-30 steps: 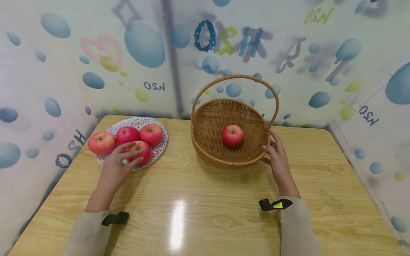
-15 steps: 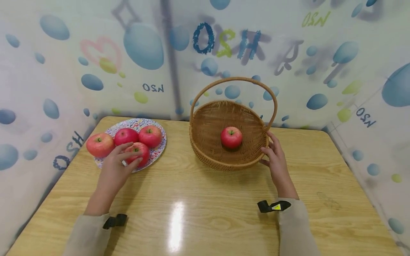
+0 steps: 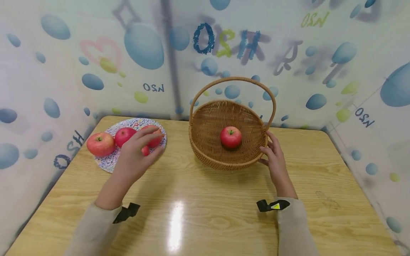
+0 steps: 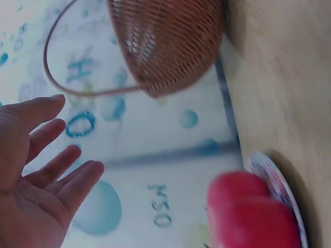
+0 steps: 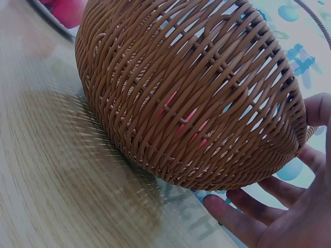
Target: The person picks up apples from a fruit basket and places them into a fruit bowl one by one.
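Note:
My left hand hovers over the front right of a patterned plate with its fingers spread and nothing in them. The left wrist view shows this hand empty, with the apples apart from it. Several red apples lie on the plate; the leftmost apple is in full sight, while the front apple is mostly hidden behind the hand. At the right side of a wicker basket, my right hand grips the rim. Inside the basket sits one apple.
The wooden table carries both plate and basket. Behind it rises a wall printed with blue drops and letters, close to the back edge. An arched handle stands up over the basket. Black cameras are strapped to both wrists.
My left hand has come away from the front apple and shifted up and to the right, its fingers opening wider. The right hand keeps its grip on the basket.

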`<state>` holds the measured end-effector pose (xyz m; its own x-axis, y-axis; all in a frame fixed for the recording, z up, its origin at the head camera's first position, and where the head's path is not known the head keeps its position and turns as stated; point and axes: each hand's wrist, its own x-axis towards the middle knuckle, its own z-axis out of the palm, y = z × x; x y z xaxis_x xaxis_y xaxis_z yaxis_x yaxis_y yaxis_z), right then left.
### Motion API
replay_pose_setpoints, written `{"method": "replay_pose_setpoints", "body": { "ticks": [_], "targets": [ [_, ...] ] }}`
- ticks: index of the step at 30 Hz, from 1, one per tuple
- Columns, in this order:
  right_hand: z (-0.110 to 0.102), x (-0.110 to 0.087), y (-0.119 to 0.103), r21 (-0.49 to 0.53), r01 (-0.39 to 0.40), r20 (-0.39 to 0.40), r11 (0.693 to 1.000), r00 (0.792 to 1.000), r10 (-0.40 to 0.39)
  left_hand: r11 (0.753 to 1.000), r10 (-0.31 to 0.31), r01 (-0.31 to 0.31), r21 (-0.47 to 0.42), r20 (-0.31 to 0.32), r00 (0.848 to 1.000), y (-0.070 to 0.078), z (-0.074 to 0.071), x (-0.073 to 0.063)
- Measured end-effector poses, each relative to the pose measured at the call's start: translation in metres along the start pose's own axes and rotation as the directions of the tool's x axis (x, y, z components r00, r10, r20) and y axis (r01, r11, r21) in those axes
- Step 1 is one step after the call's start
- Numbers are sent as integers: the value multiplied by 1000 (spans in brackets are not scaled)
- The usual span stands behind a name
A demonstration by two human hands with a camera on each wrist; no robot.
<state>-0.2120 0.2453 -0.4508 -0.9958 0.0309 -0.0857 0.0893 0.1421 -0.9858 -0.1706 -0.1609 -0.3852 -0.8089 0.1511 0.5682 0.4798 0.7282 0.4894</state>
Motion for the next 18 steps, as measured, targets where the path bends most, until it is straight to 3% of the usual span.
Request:
{"method": "replay_pose_setpoints", "body": {
  "ticks": [4, 10, 18],
  "targets": [
    [0, 0, 0, 3, -2, 3, 1000, 1000, 2, 998, 54, -51, -41, 94, 994, 22, 10, 14],
    [0, 0, 0, 5, 0, 7, 1000, 1000, 0, 991, 87, -65, -115, 202, 975, 52, 24, 34],
    [1, 0, -2, -3, -2, 9, 1000, 1000, 2, 984, 72, -24, -176, 275, 959, 67, 49, 65]
  ]
}}
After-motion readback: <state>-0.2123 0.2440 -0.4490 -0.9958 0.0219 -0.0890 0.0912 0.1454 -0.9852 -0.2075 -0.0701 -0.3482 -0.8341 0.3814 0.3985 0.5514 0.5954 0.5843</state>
